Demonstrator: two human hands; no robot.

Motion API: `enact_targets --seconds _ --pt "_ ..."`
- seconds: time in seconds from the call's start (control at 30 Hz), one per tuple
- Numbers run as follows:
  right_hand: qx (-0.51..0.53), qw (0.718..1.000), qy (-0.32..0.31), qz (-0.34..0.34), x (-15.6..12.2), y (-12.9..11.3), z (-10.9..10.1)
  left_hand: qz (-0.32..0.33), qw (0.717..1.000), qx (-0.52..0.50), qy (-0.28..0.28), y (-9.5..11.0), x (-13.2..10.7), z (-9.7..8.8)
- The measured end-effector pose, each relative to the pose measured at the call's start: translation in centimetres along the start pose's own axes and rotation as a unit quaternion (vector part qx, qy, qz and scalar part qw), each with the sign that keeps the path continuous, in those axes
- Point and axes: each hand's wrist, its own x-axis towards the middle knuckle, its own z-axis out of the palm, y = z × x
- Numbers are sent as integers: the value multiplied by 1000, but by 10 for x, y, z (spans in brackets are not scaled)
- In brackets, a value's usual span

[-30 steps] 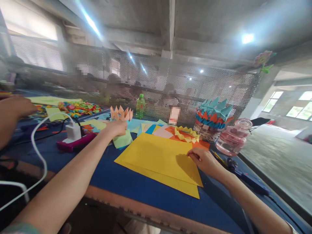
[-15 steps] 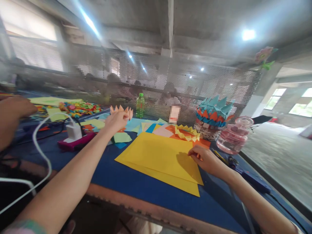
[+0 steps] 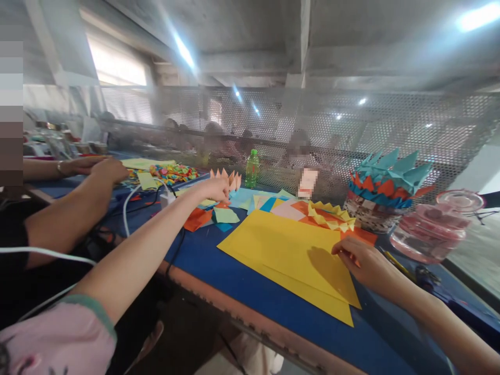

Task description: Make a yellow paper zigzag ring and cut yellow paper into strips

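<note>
Your right hand point(image 3: 363, 263) rests at the right edge of the yellow sheet point(image 3: 285, 250), grip pressed together. The sheet lies flat on the desk point(image 3: 219, 276). Farther out, your left hand point(image 3: 216, 190) is just beside the peach crown point(image 3: 230, 178); its grip cannot be told.

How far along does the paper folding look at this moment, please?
Done: a teal-and-orange folded-paper basket and a yellow zigzag strip stand finished on the blue table. In hand: the left hand is at a peach spiked piece; the right hand rests on the yellow sheets. Left: those sheets and the loose coloured squares lie flat, unfolded.
</note>
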Motion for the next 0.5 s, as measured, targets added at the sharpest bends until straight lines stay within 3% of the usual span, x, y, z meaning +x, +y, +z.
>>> enact_targets --seconds 0.1,0.17,0.3,0.4,0.5 --pt "-14 1000 -8 11 0 -1 -1 -49 981 164 -88 -1 -14 6" --pt "-16 1000 -14 17 0 -1 -1 -51 973 209 -83 -4 -26 16" --pt "-20 1000 -14 17 0 0 2 -83 989 118 -21 -15 -41 29" --pt "-6 1000 -15 12 -1 0 4 -62 995 72 17 -20 -41 25" --pt "8 1000 -9 8 -1 -1 4 -38 993 -93 64 -20 -36 17"
